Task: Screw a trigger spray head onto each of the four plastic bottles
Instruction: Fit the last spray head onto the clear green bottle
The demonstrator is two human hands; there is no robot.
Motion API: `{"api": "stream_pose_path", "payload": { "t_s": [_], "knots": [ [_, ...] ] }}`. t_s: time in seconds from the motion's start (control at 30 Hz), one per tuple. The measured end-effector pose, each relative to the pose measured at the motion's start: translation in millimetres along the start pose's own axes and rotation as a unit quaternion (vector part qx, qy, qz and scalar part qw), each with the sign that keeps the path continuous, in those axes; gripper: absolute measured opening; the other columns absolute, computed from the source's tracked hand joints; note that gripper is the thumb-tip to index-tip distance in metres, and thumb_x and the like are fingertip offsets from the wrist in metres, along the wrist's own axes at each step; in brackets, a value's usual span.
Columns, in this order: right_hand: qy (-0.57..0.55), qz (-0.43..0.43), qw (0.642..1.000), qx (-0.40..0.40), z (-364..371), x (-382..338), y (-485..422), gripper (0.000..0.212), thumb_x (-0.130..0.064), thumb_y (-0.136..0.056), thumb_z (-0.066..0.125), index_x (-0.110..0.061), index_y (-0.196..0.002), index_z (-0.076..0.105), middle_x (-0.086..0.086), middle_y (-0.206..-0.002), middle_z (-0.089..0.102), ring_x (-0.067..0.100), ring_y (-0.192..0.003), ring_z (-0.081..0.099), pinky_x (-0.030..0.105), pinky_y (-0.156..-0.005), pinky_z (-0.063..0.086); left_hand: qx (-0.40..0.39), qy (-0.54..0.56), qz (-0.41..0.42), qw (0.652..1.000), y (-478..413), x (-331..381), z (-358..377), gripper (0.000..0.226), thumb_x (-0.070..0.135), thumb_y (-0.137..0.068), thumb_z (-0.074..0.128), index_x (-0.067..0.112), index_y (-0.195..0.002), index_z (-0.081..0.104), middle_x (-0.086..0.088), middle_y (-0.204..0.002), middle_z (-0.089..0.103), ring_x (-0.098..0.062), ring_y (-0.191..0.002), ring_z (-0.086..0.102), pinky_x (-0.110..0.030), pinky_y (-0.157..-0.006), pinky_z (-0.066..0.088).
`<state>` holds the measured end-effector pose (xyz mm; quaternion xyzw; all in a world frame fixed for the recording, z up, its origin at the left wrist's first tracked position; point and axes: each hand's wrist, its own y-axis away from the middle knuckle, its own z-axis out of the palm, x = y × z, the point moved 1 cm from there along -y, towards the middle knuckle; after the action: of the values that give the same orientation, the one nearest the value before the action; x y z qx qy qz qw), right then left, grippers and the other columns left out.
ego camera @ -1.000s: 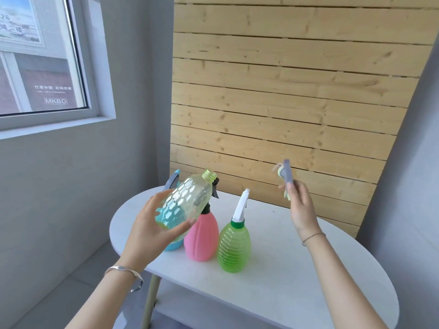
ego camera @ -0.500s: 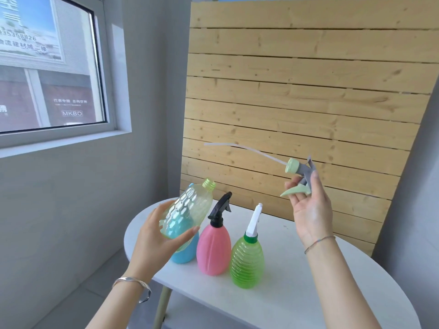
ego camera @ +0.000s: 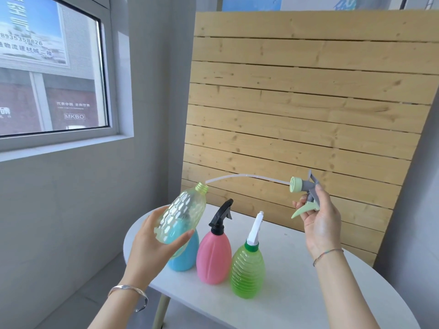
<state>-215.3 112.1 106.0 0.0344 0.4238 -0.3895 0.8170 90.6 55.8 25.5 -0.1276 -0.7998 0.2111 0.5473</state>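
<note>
Left hand wrapped round clear bottle, tilted, open neck up and to right. Right hand pinching grey-green spray head, held sideways. Long thin tube from head, tip at bottle mouth. On white table: blue bottle, pink bottle, green bottle, pink and green ones with heads on.

White oval table, blue bottle, pink bottle, green bottle standing on it

Tilted clear bottle, tube-tipped grey-green spray head at its mouth.
</note>
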Motion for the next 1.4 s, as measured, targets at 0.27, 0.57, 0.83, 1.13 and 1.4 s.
{"api": "stream_pose_path", "payload": {
  "t_s": [0.27, 0.57, 0.83, 1.13, 1.4],
  "knots": [
    [0.139, 0.001, 0.987, -0.079, 6, 4, 4, 0.027, -0.024, -0.091, 0.058, -0.009, -0.069, 0.061, -0.003, -0.049, 0.055, 0.011, -0.046, 0.053, 0.026, -0.059, 0.053, -0.049, -0.031, 0.039, 0.998, 5, 9, 2, 0.072, 0.078, -0.049, 0.068, 0.057, -0.114, 0.046, 0.038, -0.112, 0.054, 0.009, -0.109, 0.051, -0.020, -0.084, 0.042],
    [0.144, 0.067, 0.974, -0.164, 42, 27, 39, 0.019, -0.031, -0.061, 0.077, -0.016, -0.073, 0.077, -0.006, -0.063, 0.069, 0.008, -0.060, 0.062, 0.020, -0.061, 0.050, -0.107, -0.046, 0.076, 0.990, 15, 13, 20, 0.072, 0.078, -0.054, 0.069, 0.053, -0.118, 0.046, 0.033, -0.114, 0.056, 0.004, -0.110, 0.054, -0.023, -0.091, 0.046],
    [0.082, 0.094, 0.973, -0.193, 52, 39, 50, 0.029, -0.023, -0.063, 0.076, -0.012, -0.089, 0.070, 0.002, -0.089, 0.075, 0.009, -0.088, 0.071, 0.022, -0.076, 0.056, -0.116, -0.024, 0.065, 0.991, 17, 16, 22, 0.065, 0.079, -0.052, 0.070, 0.069, -0.109, 0.041, 0.043, -0.112, 0.052, 0.012, -0.110, 0.052, -0.016, -0.088, 0.044],
    [0.171, 0.009, 0.957, -0.235, 54, 38, 54, 0.025, -0.019, -0.072, 0.075, -0.004, -0.091, 0.069, 0.016, -0.100, 0.074, 0.021, -0.100, 0.071, 0.031, -0.082, 0.057, -0.152, 0.029, 0.011, 0.988, 17, 24, 20, 0.060, 0.077, -0.049, 0.072, 0.080, -0.099, 0.041, 0.057, -0.107, 0.046, 0.030, -0.104, 0.044, 0.007, -0.074, 0.037],
    [0.242, -0.002, 0.938, -0.248, 50, 37, 50, 0.033, -0.010, -0.071, 0.079, -0.005, -0.102, 0.067, 0.010, -0.104, 0.072, 0.014, -0.100, 0.069, 0.022, -0.089, 0.051, -0.170, 0.072, -0.003, 0.983, 16, 23, 19, 0.056, 0.064, -0.052, 0.079, 0.072, -0.099, 0.050, 0.047, -0.109, 0.055, 0.022, -0.104, 0.052, 0.006, -0.074, 0.037]
  ]
}}
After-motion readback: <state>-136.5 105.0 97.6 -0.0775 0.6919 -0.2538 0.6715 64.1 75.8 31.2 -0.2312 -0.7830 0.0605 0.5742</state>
